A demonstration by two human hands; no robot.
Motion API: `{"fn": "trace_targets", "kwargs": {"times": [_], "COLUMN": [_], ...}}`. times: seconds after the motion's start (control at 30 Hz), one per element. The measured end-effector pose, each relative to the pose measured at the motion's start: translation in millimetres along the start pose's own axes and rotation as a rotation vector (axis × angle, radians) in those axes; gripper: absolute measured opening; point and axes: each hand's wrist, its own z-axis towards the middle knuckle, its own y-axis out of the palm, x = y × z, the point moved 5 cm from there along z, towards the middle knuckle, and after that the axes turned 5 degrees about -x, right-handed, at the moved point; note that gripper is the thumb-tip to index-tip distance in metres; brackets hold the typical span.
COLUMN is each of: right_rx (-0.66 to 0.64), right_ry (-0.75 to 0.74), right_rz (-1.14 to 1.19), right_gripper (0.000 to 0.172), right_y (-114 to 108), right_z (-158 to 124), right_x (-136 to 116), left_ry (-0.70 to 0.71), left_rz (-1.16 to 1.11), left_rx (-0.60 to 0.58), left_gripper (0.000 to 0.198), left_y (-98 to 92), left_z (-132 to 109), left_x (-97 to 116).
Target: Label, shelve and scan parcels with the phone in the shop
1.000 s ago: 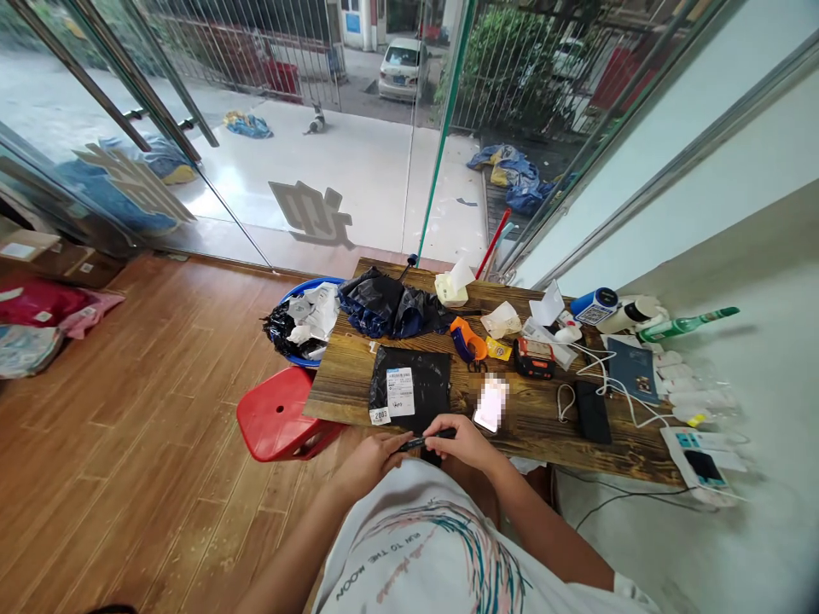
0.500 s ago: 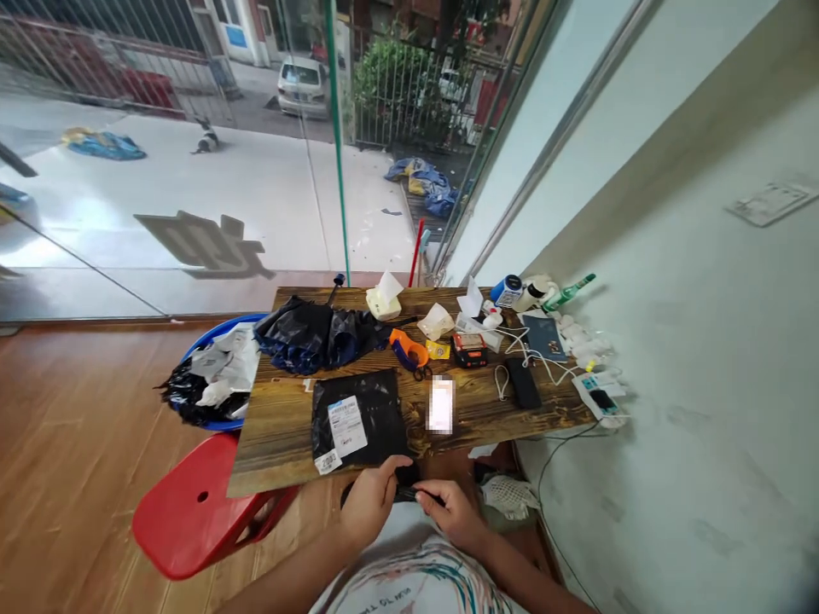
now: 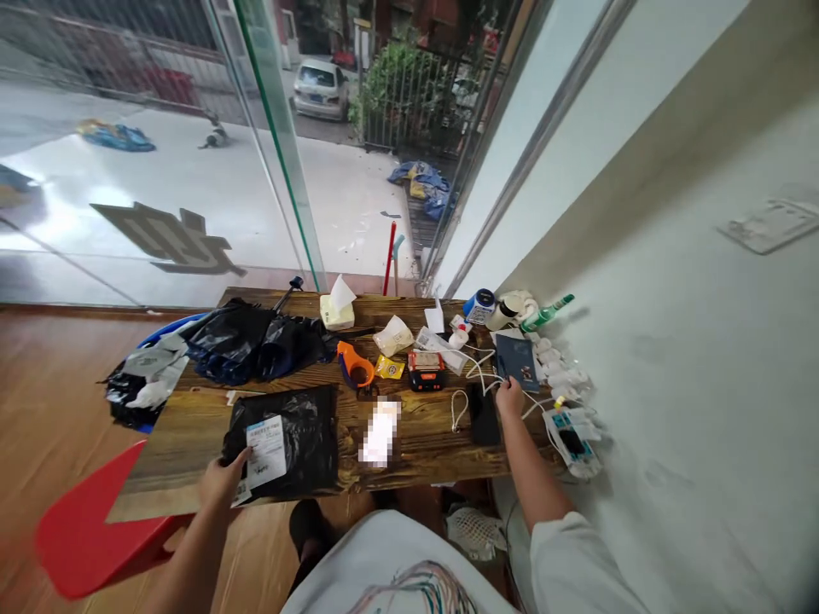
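A black plastic mailing bag [image 3: 307, 435] with a white shipping label [image 3: 265, 452] lies at the table's front left. My left hand [image 3: 221, 484] grips its left edge, thumb on top by the label. My right hand [image 3: 510, 398] reaches over the table's right side, fingers closed near a white charging cable [image 3: 477, 368] and the lower edge of a dark blue booklet [image 3: 515, 354]. What those fingers hold, if anything, is too small to make out. Just left of this hand lies a black flat device [image 3: 485, 418], with a white cord loop [image 3: 459, 409] beside it.
At mid-table are a blurred-out bright item [image 3: 380, 432], an orange tape dispenser [image 3: 356, 367] and an orange-black device [image 3: 426, 372]. Tissues [image 3: 337, 309] and a green bottle [image 3: 548, 313] stand at the back. A red stool [image 3: 90, 529] is at the left.
My hands were together at the table's front edge. Now they are far apart: the left is on the mailing bag, the right among items at the right. The view has shifted too.
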Motion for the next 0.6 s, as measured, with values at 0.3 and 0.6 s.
{"fn": "trace_targets", "kwargs": {"times": [0.3,0.6], "right_rx": [-0.060,-1.807], "right_ry": [-0.523,-0.036], "right_rz": [-0.001,-0.210], "right_gripper": [0.059,0.050], "right_y": [78,227], "right_z": [-94,-476], "right_x": [-33,57], "left_ry": [-0.059,-0.387], "left_rz": [-1.056,-1.774], "left_rx": [-0.423,-0.412], "left_gripper": [0.055,0.051], "left_y": [24.5,84.8], "left_z": [-135,-225], "left_x": [-87,-287]}}
